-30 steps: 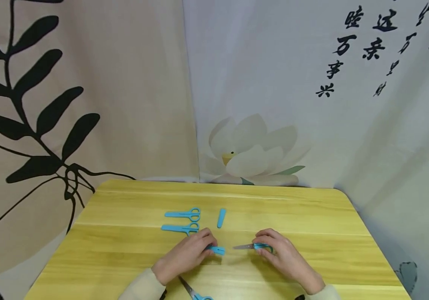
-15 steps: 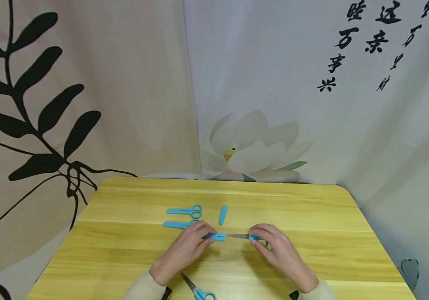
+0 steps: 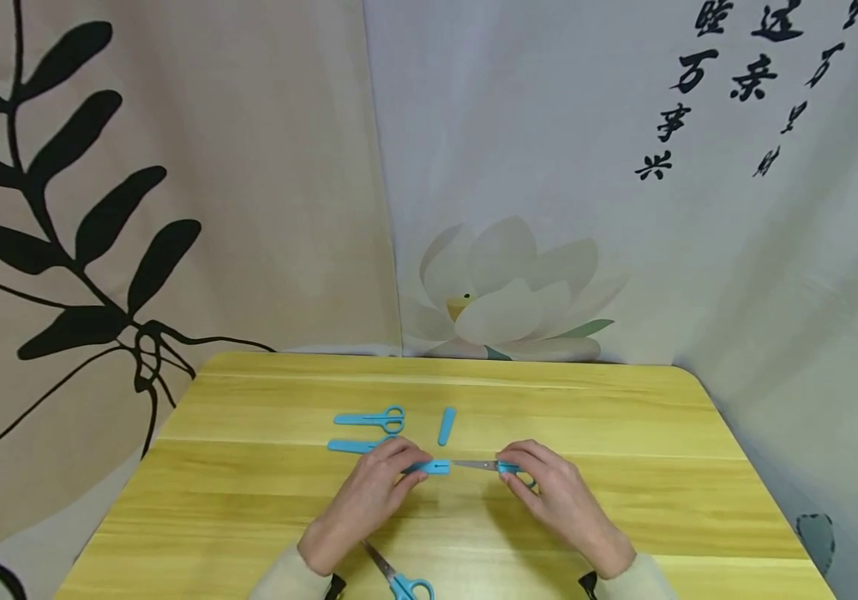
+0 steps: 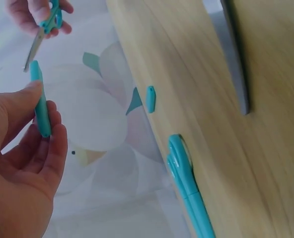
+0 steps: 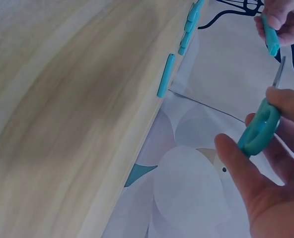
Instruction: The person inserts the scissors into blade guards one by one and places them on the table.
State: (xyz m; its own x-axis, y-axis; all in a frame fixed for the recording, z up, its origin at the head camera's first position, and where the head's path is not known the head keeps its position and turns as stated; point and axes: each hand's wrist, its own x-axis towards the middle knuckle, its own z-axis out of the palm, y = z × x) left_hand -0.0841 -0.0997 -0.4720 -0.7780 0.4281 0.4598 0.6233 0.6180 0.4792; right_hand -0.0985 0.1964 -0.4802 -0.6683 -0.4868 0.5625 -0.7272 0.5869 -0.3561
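My left hand [image 3: 368,500] pinches a blue scissors sheath [image 3: 439,467] between thumb and fingers, its open end facing right. My right hand [image 3: 567,496] grips the blue handles of a pair of scissors [image 3: 475,464], whose bare blades point left at the sheath. In the head view the blade tip is at the sheath's mouth; whether it touches cannot be made out. Both wrist views show the sheath [image 4: 41,109] and the scissors [image 5: 261,126] held above the table. Part of the handles is hidden by the right fingers.
Behind the left hand lie sheathed scissors [image 3: 370,419] and a second sheathed pair [image 3: 352,447], partly covered by that hand. A loose blue sheath [image 3: 447,427] lies farther back. Uncovered scissors [image 3: 401,581] lie near the front of the wooden table [image 3: 661,433]. Curtains stand behind.
Both hands have moved up in the head view, the sheath and scissors with them. The gap between blade tip and sheath has narrowed. The view has shifted slightly.
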